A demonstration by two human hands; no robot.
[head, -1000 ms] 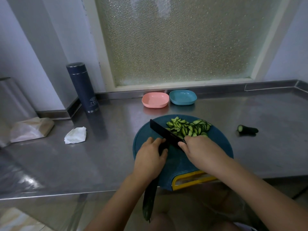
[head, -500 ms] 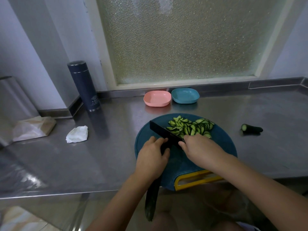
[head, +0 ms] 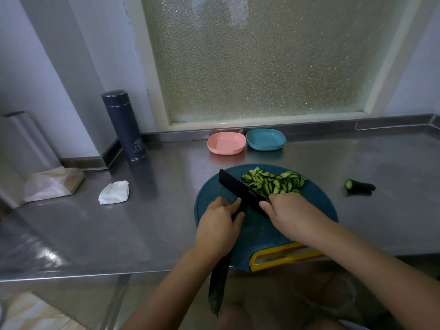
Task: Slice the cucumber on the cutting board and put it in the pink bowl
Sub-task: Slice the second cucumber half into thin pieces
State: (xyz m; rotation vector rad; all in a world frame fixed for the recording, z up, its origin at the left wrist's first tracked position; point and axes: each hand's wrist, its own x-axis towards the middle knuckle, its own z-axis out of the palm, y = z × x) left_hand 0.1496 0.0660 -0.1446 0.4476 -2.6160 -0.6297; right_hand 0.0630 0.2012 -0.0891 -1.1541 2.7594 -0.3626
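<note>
1. Left hand (head: pixel 219 222) curls over my cucumber (head: pixel 217 287), pinning it on the cutting board (head: pixel 316 201); right hand (head: pixel 290 215) grips the knife (head: pixel 240 189).
2. Cucumber's tail overhangs the counter (head: pixel 119 229) edge toward me.
3. Pink bowl (head: pixel 226 143) sits behind the board.
4. Slices (head: pixel 273 182) are heaped beyond the blade.

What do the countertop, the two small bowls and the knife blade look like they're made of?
Countertop: likely brushed stainless steel, grey with blurred reflections. Pink bowl and blue bowl: probably plastic, matte, even colour. Knife blade: matte black, coated steel or ceramic, cannot tell which.
</note>
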